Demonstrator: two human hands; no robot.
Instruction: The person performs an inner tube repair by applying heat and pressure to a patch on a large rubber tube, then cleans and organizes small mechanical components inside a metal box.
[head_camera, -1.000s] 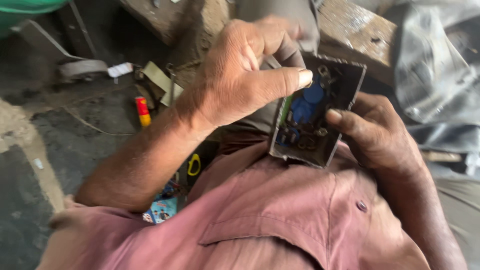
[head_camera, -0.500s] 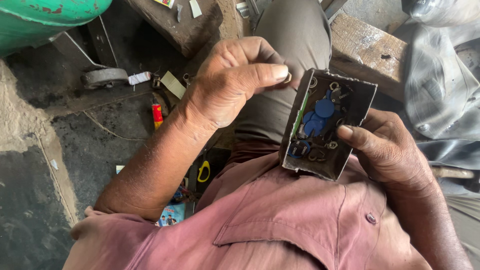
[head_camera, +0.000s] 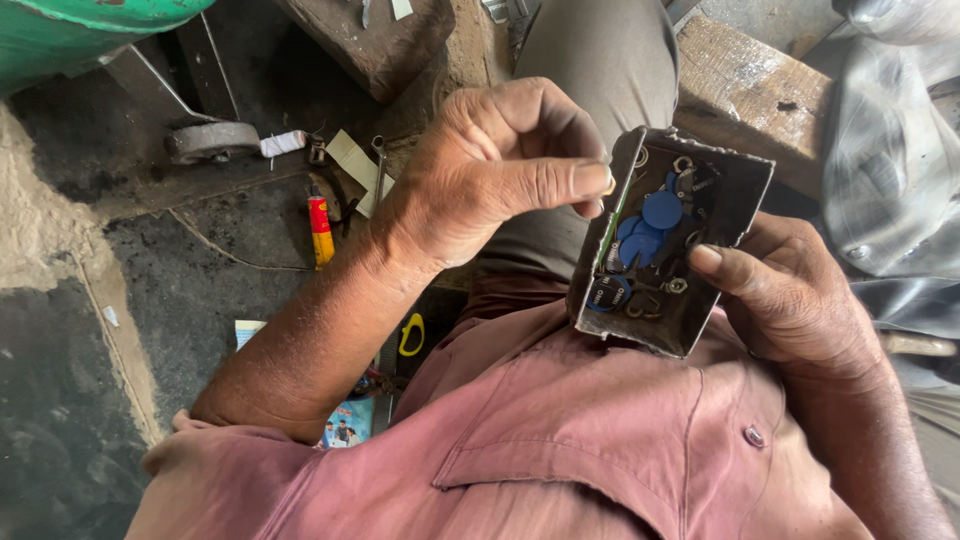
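My right hand (head_camera: 790, 300) holds a small open grey metal box (head_camera: 650, 335) in front of my pink shirt, thumb pressed on its right wall. Inside lie several blue disc parts (head_camera: 650, 225), a dark round part and a few metal rings. My left hand (head_camera: 500, 170) is at the box's upper left rim. Its thumb and forefinger are pinched together, and a tiny metal piece seems to sit at the thumb tip. The other fingers are curled.
On the dirty floor to the left lie a red and yellow tool (head_camera: 320, 228), a yellow-handled tool (head_camera: 411, 335) and printed paper (head_camera: 345, 425). A green drum (head_camera: 90, 30) is at top left, a wooden block (head_camera: 745, 80) and grey plastic sheet (head_camera: 890, 170) at right.
My left hand has drawn back from over the box's inside to its left rim, so the blue parts show more. My right hand still holds the box.
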